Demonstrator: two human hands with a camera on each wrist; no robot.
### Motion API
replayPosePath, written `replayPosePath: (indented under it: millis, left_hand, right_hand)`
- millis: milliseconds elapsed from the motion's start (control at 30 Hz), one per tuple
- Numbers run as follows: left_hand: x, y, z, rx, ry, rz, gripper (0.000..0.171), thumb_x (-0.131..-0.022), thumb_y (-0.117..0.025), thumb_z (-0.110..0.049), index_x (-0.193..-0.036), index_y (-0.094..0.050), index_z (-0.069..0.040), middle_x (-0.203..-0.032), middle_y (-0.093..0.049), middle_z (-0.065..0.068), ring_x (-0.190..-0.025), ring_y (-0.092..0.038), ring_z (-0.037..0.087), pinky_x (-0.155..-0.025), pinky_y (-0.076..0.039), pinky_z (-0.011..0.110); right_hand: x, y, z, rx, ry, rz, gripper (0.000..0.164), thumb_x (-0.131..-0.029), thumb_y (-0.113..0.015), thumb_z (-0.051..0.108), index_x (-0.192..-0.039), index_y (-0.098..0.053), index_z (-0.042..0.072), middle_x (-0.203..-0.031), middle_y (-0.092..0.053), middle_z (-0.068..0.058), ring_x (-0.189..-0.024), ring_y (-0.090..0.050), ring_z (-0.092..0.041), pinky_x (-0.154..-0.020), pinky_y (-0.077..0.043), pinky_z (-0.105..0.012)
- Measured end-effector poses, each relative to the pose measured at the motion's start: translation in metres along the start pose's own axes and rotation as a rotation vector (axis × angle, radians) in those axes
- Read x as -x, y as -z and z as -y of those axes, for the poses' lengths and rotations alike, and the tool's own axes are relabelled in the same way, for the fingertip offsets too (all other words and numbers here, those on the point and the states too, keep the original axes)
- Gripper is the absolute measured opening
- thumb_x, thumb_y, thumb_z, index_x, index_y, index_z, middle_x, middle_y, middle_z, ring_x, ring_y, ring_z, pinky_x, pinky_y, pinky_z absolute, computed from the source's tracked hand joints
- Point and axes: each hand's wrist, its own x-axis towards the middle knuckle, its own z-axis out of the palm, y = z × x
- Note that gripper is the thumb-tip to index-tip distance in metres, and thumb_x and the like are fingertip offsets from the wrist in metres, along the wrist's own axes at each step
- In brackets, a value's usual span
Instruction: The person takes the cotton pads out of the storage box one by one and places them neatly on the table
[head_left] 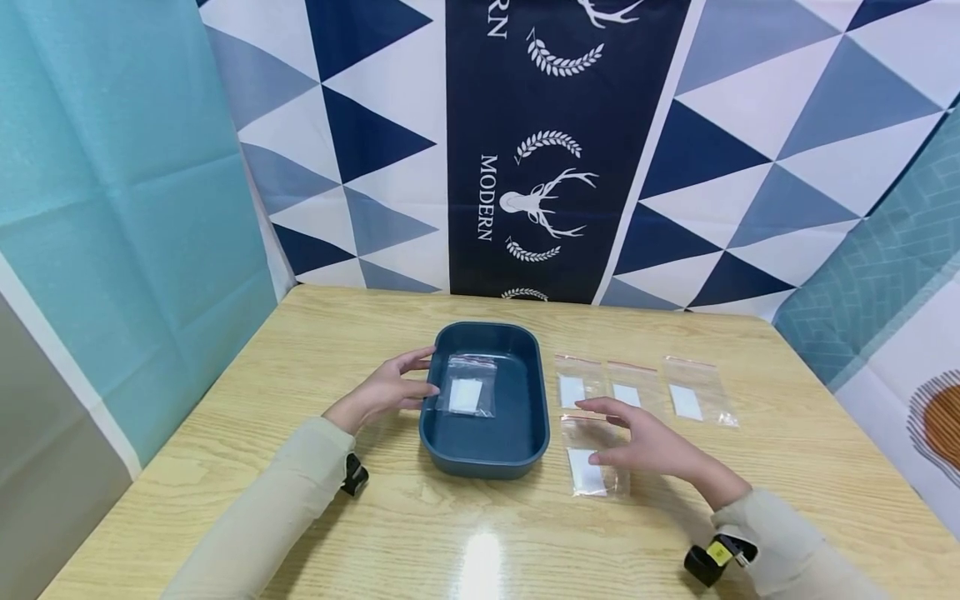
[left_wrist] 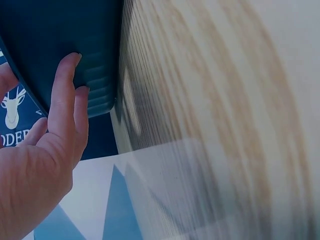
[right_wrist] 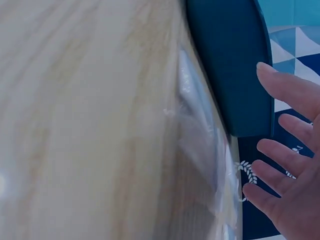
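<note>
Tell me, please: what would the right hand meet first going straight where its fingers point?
Probably the blue tray, though the right hand could pass above it; height is unclear.

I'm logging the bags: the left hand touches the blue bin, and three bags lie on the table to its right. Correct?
Not quite: the left hand touches the blue bin, but four bags lie on the table to the bin's right, not three; the head view shows them.

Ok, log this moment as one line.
left hand: holds blue tray; right hand: over nearest bag, empty; tray: bag inside; table: four bags
</note>
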Motion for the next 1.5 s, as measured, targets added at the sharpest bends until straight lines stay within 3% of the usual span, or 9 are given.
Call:
replayPosePath:
  millis: [200, 433, 667, 1300, 1500]
  left_hand:
    - [0.0, 0.0, 0.0, -0.003, 0.001, -0.005, 0.071, -0.084, -0.066, 0.002, -0.145, -0.035, -0.02, -0.142, -0.033, 0.015, -0.101, -0.06, 0.027, -0.08, -0.053, 0.04]
    - [0.0, 0.0, 0.001, -0.005, 0.002, -0.01, 0.071, -0.083, -0.067, 0.0, -0.144, -0.036, -0.02, -0.142, -0.033, 0.014, -0.101, -0.06, 0.027, -0.08, -0.053, 0.04]
    - [0.0, 0.0, 0.002, 0.001, -0.007, 0.0, 0.072, -0.083, -0.068, 0.0, -0.144, -0.035, -0.019, -0.142, -0.033, 0.014, -0.1, -0.06, 0.027, -0.08, -0.053, 0.039]
    - [0.0, 0.0, 0.0, 0.015, -0.009, 0.012, 0.072, -0.083, -0.067, 0.001, -0.145, -0.034, -0.018, -0.142, -0.032, 0.015, -0.102, -0.059, 0.027, -0.081, -0.053, 0.04]
    - [0.0, 0.0, -0.002, 0.012, -0.009, 0.018, 0.073, -0.083, -0.067, 0.001, -0.146, -0.032, -0.018, -0.142, -0.032, 0.016, -0.103, -0.058, 0.027, -0.081, -0.053, 0.039]
  right_hand:
    - [-0.011, 0.001, 0.004, -0.089, -0.037, -0.06, 0.062, -0.078, -0.075, 0.011, -0.132, -0.047, -0.001, -0.133, -0.047, -0.018, -0.122, -0.043, -0.036, -0.098, -0.038, -0.05]
    - [-0.021, 0.0, 0.012, -0.166, -0.115, -0.123, 0.057, -0.081, -0.074, 0.019, -0.13, -0.049, 0.003, -0.131, -0.049, -0.019, -0.12, -0.046, -0.036, -0.097, -0.04, -0.049]
    - [-0.034, 0.002, 0.015, -0.203, -0.112, -0.157, 0.057, -0.081, -0.073, 0.015, -0.13, -0.048, 0.002, -0.131, -0.049, -0.02, -0.118, -0.047, -0.036, -0.097, -0.041, -0.049]
    - [-0.061, 0.002, 0.027, -0.261, -0.179, -0.186, 0.058, -0.084, -0.071, 0.029, -0.132, -0.048, 0.005, -0.13, -0.05, -0.018, -0.118, -0.048, -0.034, -0.093, -0.046, -0.045]
    - [-0.071, 0.002, 0.032, -0.275, -0.197, -0.191, 0.055, -0.086, -0.069, 0.021, -0.133, -0.047, 0.004, -0.13, -0.05, -0.017, -0.119, -0.048, -0.034, -0.092, -0.046, -0.045]
